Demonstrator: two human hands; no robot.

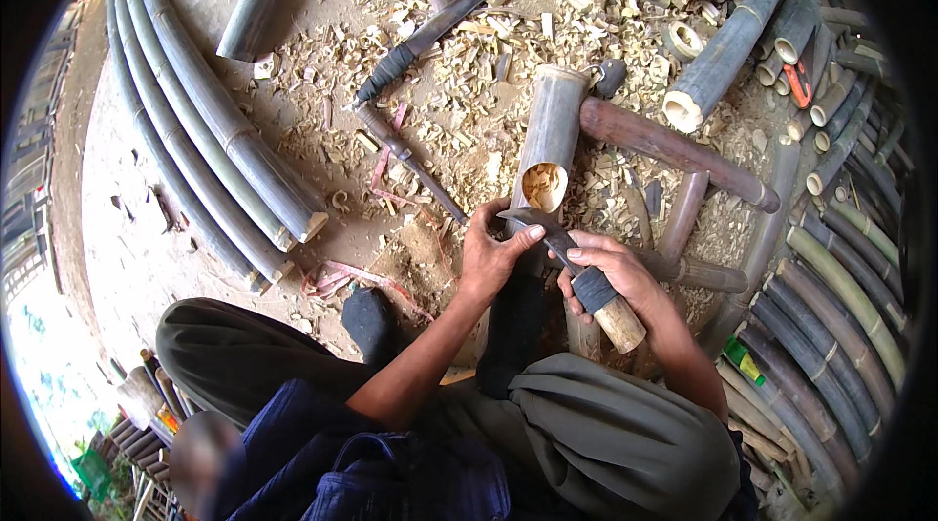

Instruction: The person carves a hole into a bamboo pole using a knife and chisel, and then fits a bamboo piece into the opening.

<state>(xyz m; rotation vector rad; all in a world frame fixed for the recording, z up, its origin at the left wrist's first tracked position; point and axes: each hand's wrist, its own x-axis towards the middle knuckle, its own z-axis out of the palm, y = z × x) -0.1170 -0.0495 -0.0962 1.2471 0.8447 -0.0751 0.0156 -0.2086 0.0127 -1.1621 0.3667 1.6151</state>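
Note:
A short curved knife (pixel 557 236) with a dark blade lies across both my hands, its pale wooden handle bound in black wrapping. My right hand (pixel 620 272) is closed around the handle and the base of the blade. With the thumb on the blade near its tip, my left hand (pixel 489 257) pinches it, the other fingers partly hidden. Just beyond the blade is a grey bamboo tube (pixel 554 130), its cut mouth facing me and pale shavings inside. The tube leans by a dark red wooden stand (pixel 674 150).
Wood shavings (pixel 449 111) litter the ground ahead. A large knife (pixel 420 44) with a black-wrapped grip and a rod-like tool (pixel 410 160) lie left of the tube. Long bamboo poles (pixel 225 121) rest at left; stacked bamboo (pixel 831 326) lines the right. Red-handled shears (pixel 798 83) lie there.

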